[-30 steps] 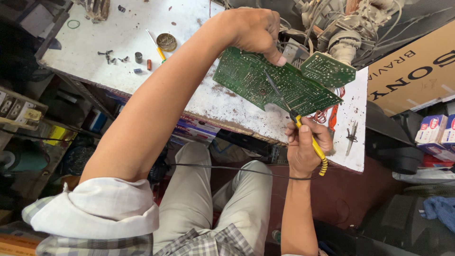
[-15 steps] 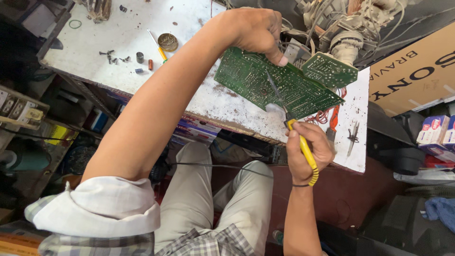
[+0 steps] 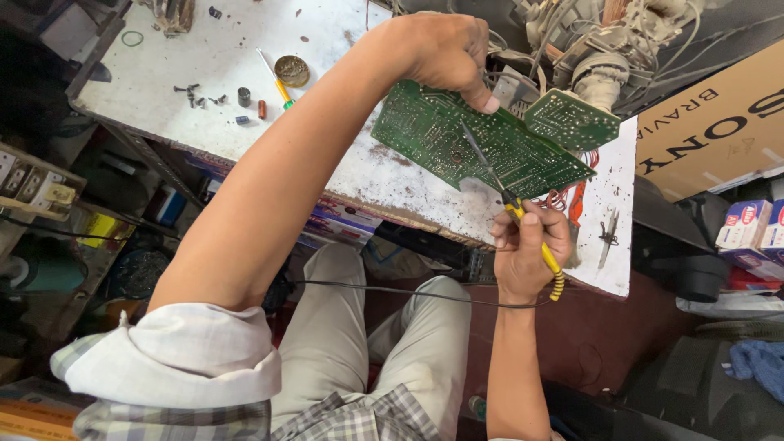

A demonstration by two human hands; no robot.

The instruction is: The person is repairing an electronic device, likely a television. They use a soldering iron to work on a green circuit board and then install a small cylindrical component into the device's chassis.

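My left hand grips the top edge of a long green circuit board and holds it tilted above the white workbench. A smaller green board hangs off its right end by wires. My right hand is closed on a yellow-handled soldering iron. The iron's thin metal shaft lies across the big board's solder side, with the tip near the board's middle. A black cable runs from the iron across my lap.
On the bench lie a yellow and green screwdriver, a round brass tin, small screws and parts. A cardboard box stands to the right, small cartons beyond it. Cluttered shelves fill the left.
My right hand has shifted its grip on the soldering iron and the tip has slid a little along the board. My left hand keeps the board in the same place.
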